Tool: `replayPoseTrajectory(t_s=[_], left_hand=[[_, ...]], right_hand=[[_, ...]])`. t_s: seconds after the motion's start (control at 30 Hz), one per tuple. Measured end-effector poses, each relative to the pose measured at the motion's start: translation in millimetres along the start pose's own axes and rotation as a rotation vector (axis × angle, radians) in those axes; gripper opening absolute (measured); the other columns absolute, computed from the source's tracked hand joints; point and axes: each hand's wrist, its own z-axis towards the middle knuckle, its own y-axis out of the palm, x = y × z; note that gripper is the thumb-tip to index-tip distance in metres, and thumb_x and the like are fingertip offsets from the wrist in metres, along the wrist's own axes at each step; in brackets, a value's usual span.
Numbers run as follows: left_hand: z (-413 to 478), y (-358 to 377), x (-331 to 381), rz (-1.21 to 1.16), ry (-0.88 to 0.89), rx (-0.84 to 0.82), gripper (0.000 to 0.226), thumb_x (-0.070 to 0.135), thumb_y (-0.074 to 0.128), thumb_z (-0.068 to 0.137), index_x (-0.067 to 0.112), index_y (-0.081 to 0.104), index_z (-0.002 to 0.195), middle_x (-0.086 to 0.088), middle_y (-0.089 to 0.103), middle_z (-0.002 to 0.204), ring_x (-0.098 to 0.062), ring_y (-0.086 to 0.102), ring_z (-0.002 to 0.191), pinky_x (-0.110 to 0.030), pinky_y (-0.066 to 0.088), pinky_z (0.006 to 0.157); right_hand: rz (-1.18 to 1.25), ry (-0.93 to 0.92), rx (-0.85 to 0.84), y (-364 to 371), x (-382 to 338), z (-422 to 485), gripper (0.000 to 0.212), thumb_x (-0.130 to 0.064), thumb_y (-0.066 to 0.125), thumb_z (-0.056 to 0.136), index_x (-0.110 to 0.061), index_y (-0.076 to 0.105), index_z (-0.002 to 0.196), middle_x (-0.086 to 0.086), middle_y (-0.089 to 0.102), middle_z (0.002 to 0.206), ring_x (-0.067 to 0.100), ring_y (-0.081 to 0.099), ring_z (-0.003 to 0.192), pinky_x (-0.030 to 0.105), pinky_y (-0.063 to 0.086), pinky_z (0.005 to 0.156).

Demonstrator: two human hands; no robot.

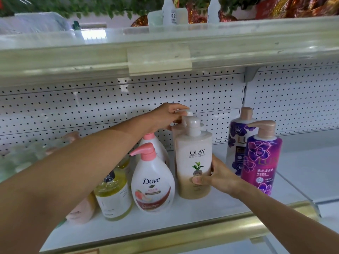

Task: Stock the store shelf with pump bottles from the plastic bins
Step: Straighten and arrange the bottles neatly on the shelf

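A cream and tan Olay pump bottle (194, 162) stands upright on the white shelf (211, 204). My right hand (218, 176) grips its lower body, thumb across the front. Directly behind it stands a second Olay bottle (177, 131), mostly hidden. My left hand (167, 116) reaches over from the left and holds that rear bottle's pump head. To the left stands a white Dove bottle (152, 184) with a pink pump, another Dove bottle (156, 143) behind it. To the right stand a purple Lux bottle (260, 162) and a white and purple Lux bottle (236, 136).
A yellow pump bottle (113, 197) and a pink bottle (80, 211) stand at the left. The upper shelf's edge (159, 52) overhangs close above. A pegboard back wall (110, 105) closes the rear. The gold front rail (183, 233) runs along the shelf edge. Bare shelf lies at the right.
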Motion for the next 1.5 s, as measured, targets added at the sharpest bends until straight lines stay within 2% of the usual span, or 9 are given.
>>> replayPoseTrajectory(t_s=[0.1,0.17,0.27,0.43,0.57,1.03,1.27,1.4,1.5], left_hand=[[-10.4,-8.7,10.3,0.218,0.064,0.150,0.040,0.033,0.061,0.095,0.024,0.054,0.133,0.001,0.057,0.132,-0.015,0.057,0.115,-0.029,0.047,0.087],[-28.0,-14.8,16.0,0.301,0.177,0.298,0.022,0.033,0.062,0.094,0.026,0.065,0.114,0.005,0.066,0.116,-0.013,0.062,0.105,-0.030,0.050,0.088],[-62.3,-9.4,19.4,0.451,0.150,0.152,0.011,0.044,0.066,0.086,0.037,0.074,0.086,0.017,0.072,0.093,-0.004,0.066,0.091,-0.030,0.052,0.086],[-77.0,17.9,22.8,0.637,0.018,0.019,0.027,0.044,0.077,0.078,0.028,0.075,0.100,0.009,0.075,0.098,-0.010,0.067,0.096,-0.036,0.051,0.094],[-78.7,24.5,23.5,0.637,0.021,0.078,0.023,0.032,0.079,0.079,0.019,0.076,0.098,-0.001,0.075,0.097,-0.017,0.069,0.097,-0.039,0.052,0.094],[-98.2,34.5,23.9,0.632,0.054,0.092,0.027,0.031,0.076,0.082,0.019,0.075,0.106,0.003,0.073,0.104,-0.012,0.066,0.100,-0.037,0.051,0.098],[-104.9,43.1,21.7,0.583,0.014,0.131,0.025,0.029,0.073,0.086,0.022,0.073,0.110,0.005,0.073,0.105,-0.013,0.066,0.102,-0.040,0.049,0.100],[-125.5,69.8,16.9,0.723,0.026,0.349,0.037,0.034,0.062,0.093,0.020,0.060,0.128,-0.001,0.059,0.126,-0.023,0.052,0.121,-0.035,0.039,0.101],[-158.0,112.1,15.6,0.572,0.214,0.756,0.032,0.032,0.063,0.091,0.019,0.059,0.120,0.003,0.053,0.116,-0.016,0.052,0.112,-0.031,0.042,0.088]], right_hand=[[-0.013,0.007,0.008,-1.0,-1.0,-2.0,0.072,-0.018,0.089,0.064,-0.027,0.048,0.123,-0.014,0.070,0.109,-0.002,0.065,0.097,0.015,0.054,0.074],[-0.015,0.003,0.036,-4.2,0.5,-5.3,0.066,-0.024,0.087,0.067,-0.030,0.050,0.123,-0.013,0.068,0.111,-0.001,0.063,0.101,0.021,0.054,0.083],[-0.019,-0.025,0.096,-8.4,-1.4,-10.6,0.050,-0.036,0.079,0.076,-0.029,0.054,0.119,-0.010,0.070,0.110,0.003,0.060,0.109,0.027,0.048,0.090],[-0.049,-0.056,0.101,-6.8,-11.4,-10.8,0.037,-0.029,0.072,0.084,-0.021,0.057,0.116,-0.004,0.069,0.110,0.012,0.062,0.106,0.022,0.048,0.082],[-0.110,-0.070,0.110,-7.3,-14.5,-12.7,0.043,-0.026,0.072,0.085,-0.015,0.056,0.123,0.001,0.067,0.112,0.016,0.062,0.104,0.022,0.049,0.080],[-0.157,-0.080,0.059,-12.4,-14.2,-31.4,0.044,-0.034,0.075,0.081,-0.027,0.055,0.120,-0.008,0.067,0.111,0.011,0.062,0.103,0.027,0.051,0.084],[-0.162,-0.032,0.109,-3.7,-23.2,-45.3,0.049,-0.028,0.071,0.085,-0.018,0.050,0.128,-0.002,0.063,0.118,0.015,0.059,0.107,0.032,0.049,0.091],[-0.228,-0.126,0.190,-11.0,-21.1,-81.7,0.070,-0.028,0.072,0.084,-0.024,0.035,0.144,-0.011,0.051,0.123,0.006,0.052,0.114,0.028,0.045,0.097],[-0.229,-0.227,0.297,-36.6,-9.0,-117.3,0.050,-0.024,0.075,0.082,-0.029,0.054,0.127,-0.015,0.063,0.109,-0.004,0.059,0.097,0.015,0.047,0.085]])
